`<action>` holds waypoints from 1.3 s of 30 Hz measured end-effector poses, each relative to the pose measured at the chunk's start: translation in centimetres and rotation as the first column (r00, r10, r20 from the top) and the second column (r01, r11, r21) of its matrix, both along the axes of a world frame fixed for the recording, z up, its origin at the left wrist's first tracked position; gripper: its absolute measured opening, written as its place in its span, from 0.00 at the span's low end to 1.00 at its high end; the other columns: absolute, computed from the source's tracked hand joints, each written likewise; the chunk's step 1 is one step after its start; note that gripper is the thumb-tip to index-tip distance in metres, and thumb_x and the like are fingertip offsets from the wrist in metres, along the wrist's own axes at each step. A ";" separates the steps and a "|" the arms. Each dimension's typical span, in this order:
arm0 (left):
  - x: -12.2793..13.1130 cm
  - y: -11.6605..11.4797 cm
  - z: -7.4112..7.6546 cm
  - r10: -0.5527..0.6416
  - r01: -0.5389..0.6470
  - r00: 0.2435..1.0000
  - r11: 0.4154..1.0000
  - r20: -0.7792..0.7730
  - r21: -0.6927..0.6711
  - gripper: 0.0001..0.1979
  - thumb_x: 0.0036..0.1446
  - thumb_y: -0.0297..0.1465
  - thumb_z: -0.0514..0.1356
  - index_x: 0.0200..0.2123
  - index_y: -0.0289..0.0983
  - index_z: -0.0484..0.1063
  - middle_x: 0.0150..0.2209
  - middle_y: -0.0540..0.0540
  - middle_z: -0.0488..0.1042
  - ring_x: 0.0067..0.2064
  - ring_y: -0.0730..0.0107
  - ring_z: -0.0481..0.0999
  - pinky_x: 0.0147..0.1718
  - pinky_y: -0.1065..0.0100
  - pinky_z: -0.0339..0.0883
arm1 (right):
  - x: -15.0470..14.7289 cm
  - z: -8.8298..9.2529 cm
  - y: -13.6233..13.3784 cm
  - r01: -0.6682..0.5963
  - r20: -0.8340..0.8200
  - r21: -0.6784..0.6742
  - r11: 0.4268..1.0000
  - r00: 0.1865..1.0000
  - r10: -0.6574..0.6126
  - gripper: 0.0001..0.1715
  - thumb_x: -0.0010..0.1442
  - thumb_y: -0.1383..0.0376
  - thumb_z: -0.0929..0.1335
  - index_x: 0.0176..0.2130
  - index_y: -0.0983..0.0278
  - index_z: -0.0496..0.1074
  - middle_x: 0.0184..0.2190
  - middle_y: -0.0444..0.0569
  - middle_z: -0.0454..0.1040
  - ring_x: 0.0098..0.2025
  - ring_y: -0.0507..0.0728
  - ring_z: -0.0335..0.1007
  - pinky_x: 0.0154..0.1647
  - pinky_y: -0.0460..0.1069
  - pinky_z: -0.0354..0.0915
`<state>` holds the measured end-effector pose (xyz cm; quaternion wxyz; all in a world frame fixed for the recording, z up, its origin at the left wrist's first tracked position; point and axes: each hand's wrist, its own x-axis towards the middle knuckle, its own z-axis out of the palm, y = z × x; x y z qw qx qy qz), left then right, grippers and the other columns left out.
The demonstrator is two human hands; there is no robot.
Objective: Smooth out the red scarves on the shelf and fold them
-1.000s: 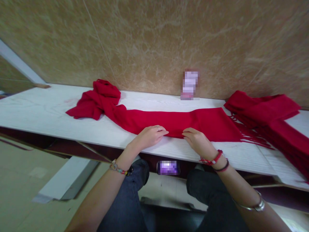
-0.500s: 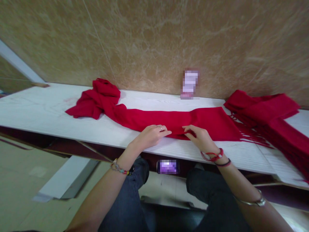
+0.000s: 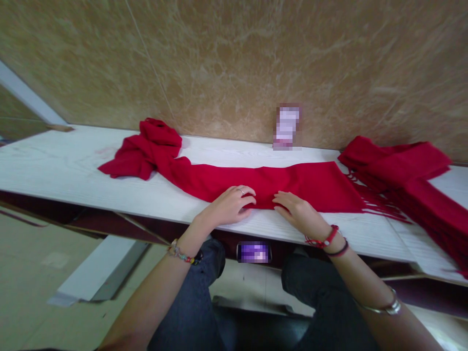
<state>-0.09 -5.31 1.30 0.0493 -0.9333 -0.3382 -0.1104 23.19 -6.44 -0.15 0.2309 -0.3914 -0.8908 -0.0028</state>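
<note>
- The red scarf [image 3: 270, 179] is lying lengthwise on the bench [image 3: 66, 168], straight ahead of the left hand [image 3: 231, 204] and the right hand [image 3: 302, 213], its long axis running left to right, roughly along the bench's front edge.
- Its near edge is passing right at the fingertips, so most of its width is spreading beyond the hands.
- The left hand is curling loosely at that edge, thumb and forefinger standing apart; it is not visibly gripping any cloth.
- The right hand is touching the cloth with gently bent fingers, thumb sitting slightly apart, and no pinch is showing there either.
- Both hands are pointing their fingers inward, a short stretch of scarf showing between them.
- The left hand is lying nearer the bunched end [image 3: 141, 153], which is heaping up towards the wall [image 3: 219, 58]; the right hand is lying nearer the flat end, whose fringe [image 3: 389, 213] is trailing off to the right.
- A second red scarf [image 3: 400, 168] is crowding that fringe; whether the two are touching is hard to tell.
- The wall is closing off the far side, and a pixelated item [image 3: 287, 127] is showing beside it, its nature unclear.
- Below the front edge, a phone-like device [image 3: 254, 252] is showing between the dark trouser legs [image 3: 190, 297].
</note>
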 end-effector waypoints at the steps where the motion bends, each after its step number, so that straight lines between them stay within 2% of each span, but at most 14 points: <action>1: 0.1 0.0 0.0 -0.001 0.001 1.000 0.999 0.017 -0.034 0.12 0.59 0.34 0.54 0.43 0.36 0.71 0.52 0.42 0.68 0.54 0.63 0.66 0.53 0.61 0.57 | -0.2 0.0 0.1 0.040 -0.010 0.016 0.999 0.999 -0.040 0.16 0.62 0.67 0.61 0.46 0.69 0.71 0.49 0.58 0.72 0.54 0.60 0.64 0.56 0.57 0.62; 4: 0.5 0.0 -0.1 0.030 -0.030 1.000 0.992 0.001 -0.119 0.18 0.63 0.38 0.48 0.51 0.37 0.67 0.58 0.43 0.63 0.60 0.64 0.59 0.57 0.61 0.52 | -1.1 -0.1 0.2 0.152 0.045 0.028 0.988 0.987 -0.153 0.20 0.62 0.66 0.60 0.52 0.70 0.68 0.55 0.59 0.66 0.59 0.61 0.57 0.58 0.60 0.57; 6: 0.9 0.1 -0.2 0.079 -0.082 0.997 0.987 -0.022 -0.138 0.19 0.65 0.37 0.45 0.52 0.37 0.66 0.56 0.44 0.65 0.58 0.66 0.62 0.57 0.63 0.54 | -1.6 -0.2 0.3 0.198 0.147 -0.008 0.980 0.970 -0.195 0.21 0.63 0.66 0.59 0.53 0.68 0.66 0.56 0.58 0.64 0.60 0.63 0.56 0.57 0.62 0.58; 9: 1.3 0.2 -0.2 0.176 -0.175 0.984 0.980 -0.005 -0.097 0.19 0.65 0.36 0.45 0.50 0.35 0.68 0.51 0.44 0.70 0.53 0.67 0.68 0.52 0.67 0.60 | -1.9 -0.5 0.3 0.229 0.253 -0.042 0.973 0.944 -0.211 0.21 0.63 0.66 0.58 0.54 0.65 0.66 0.58 0.56 0.63 0.60 0.63 0.56 0.55 0.62 0.59; 11: 1.4 0.3 -0.2 0.213 -0.213 0.977 0.976 0.011 -0.055 0.18 0.65 0.35 0.45 0.49 0.35 0.69 0.48 0.44 0.72 0.50 0.66 0.70 0.49 0.67 0.63 | -1.8 -0.6 0.4 0.213 0.268 -0.038 0.976 0.943 -0.196 0.22 0.63 0.67 0.58 0.55 0.66 0.66 0.58 0.56 0.62 0.60 0.62 0.55 0.56 0.60 0.58; 16: 1.7 0.8 -0.6 0.229 -0.229 0.973 0.973 -0.001 0.015 0.13 0.62 0.30 0.49 0.43 0.35 0.71 0.46 0.44 0.72 0.47 0.64 0.70 0.48 0.64 0.64 | -1.6 -0.4 0.3 0.074 0.292 -0.064 0.995 0.955 -0.052 0.24 0.62 0.72 0.57 0.56 0.66 0.65 0.58 0.54 0.63 0.60 0.61 0.55 0.58 0.58 0.56; 22: 2.0 0.9 -0.9 0.270 -0.270 0.962 0.963 0.041 0.002 0.12 0.62 0.27 0.48 0.41 0.34 0.71 0.44 0.43 0.72 0.46 0.64 0.71 0.48 0.64 0.65 | -1.8 0.0 0.4 0.084 0.222 -0.135 0.987 0.974 -0.052 0.22 0.62 0.68 0.58 0.54 0.65 0.67 0.57 0.54 0.64 0.59 0.61 0.57 0.58 0.58 0.56; 26: 1.2 1.3 -0.3 0.314 -0.299 0.929 0.949 0.198 -0.104 0.14 0.61 0.27 0.48 0.47 0.35 0.68 0.44 0.43 0.72 0.46 0.68 0.71 0.47 0.67 0.65 | -1.9 -0.1 0.6 0.084 0.180 -0.145 0.986 0.982 -0.057 0.21 0.62 0.66 0.60 0.53 0.64 0.68 0.56 0.54 0.66 0.58 0.60 0.58 0.57 0.58 0.57; 28: 0.7 2.4 0.4 0.339 -0.312 0.886 0.941 0.318 -0.133 0.16 0.61 0.27 0.49 0.52 0.34 0.64 0.46 0.43 0.71 0.47 0.70 0.71 0.49 0.69 0.64 | -1.9 -0.1 0.6 0.081 0.173 -0.146 0.986 0.983 -0.055 0.21 0.62 0.66 0.59 0.52 0.64 0.69 0.55 0.53 0.66 0.58 0.60 0.58 0.58 0.58 0.56; 30: 0.3 4.3 1.1 0.376 -0.355 0.856 0.926 0.354 -0.127 0.18 0.60 0.27 0.49 0.53 0.32 0.63 0.49 0.42 0.69 0.50 0.69 0.69 0.52 0.69 0.60 | -1.9 -0.1 0.6 0.087 0.170 -0.150 0.985 0.984 -0.061 0.21 0.62 0.66 0.59 0.52 0.65 0.69 0.56 0.53 0.66 0.58 0.60 0.58 0.58 0.58 0.56; 32: 0.1 6.8 1.8 0.441 -0.415 0.861 0.897 0.251 -0.152 0.20 0.59 0.29 0.50 0.54 0.30 0.62 0.54 0.39 0.66 0.55 0.66 0.64 0.55 0.68 0.55 | -1.9 0.0 0.6 0.092 0.169 -0.161 0.983 0.983 -0.065 0.21 0.62 0.66 0.59 0.52 0.65 0.69 0.56 0.53 0.66 0.58 0.61 0.58 0.58 0.58 0.56; 34: 0.1 9.3 2.5 0.500 -0.481 0.866 0.840 0.012 -0.251 0.27 0.55 0.34 0.54 0.57 0.27 0.58 0.58 0.35 0.61 0.59 0.61 0.60 0.56 0.66 0.53 | -2.0 0.1 0.6 0.093 0.169 -0.175 0.980 0.984 -0.063 0.21 0.62 0.66 0.59 0.53 0.64 0.69 0.56 0.52 0.66 0.59 0.60 0.57 0.58 0.58 0.56; 36: 0.0 11.4 3.2 0.453 -0.504 0.863 0.790 -0.222 -0.349 0.33 0.50 0.38 0.58 0.56 0.27 0.59 0.57 0.34 0.61 0.57 0.57 0.62 0.54 0.67 0.55 | -2.0 0.2 0.5 0.099 0.167 -0.189 0.977 0.984 -0.067 0.21 0.62 0.67 0.60 0.52 0.64 0.69 0.56 0.52 0.66 0.58 0.60 0.57 0.58 0.58 0.55; 39: -0.2 13.0 4.6 0.325 -0.466 0.878 0.745 -0.352 -0.477 0.30 0.47 0.41 0.58 0.51 0.31 0.66 0.51 0.39 0.70 0.49 0.59 0.69 0.47 0.68 0.60 | -2.1 0.2 0.5 0.115 0.157 -0.198 0.974 0.984 -0.084 0.20 0.61 0.67 0.60 0.52 0.63 0.69 0.55 0.51 0.66 0.58 0.60 0.58 0.59 0.58 0.54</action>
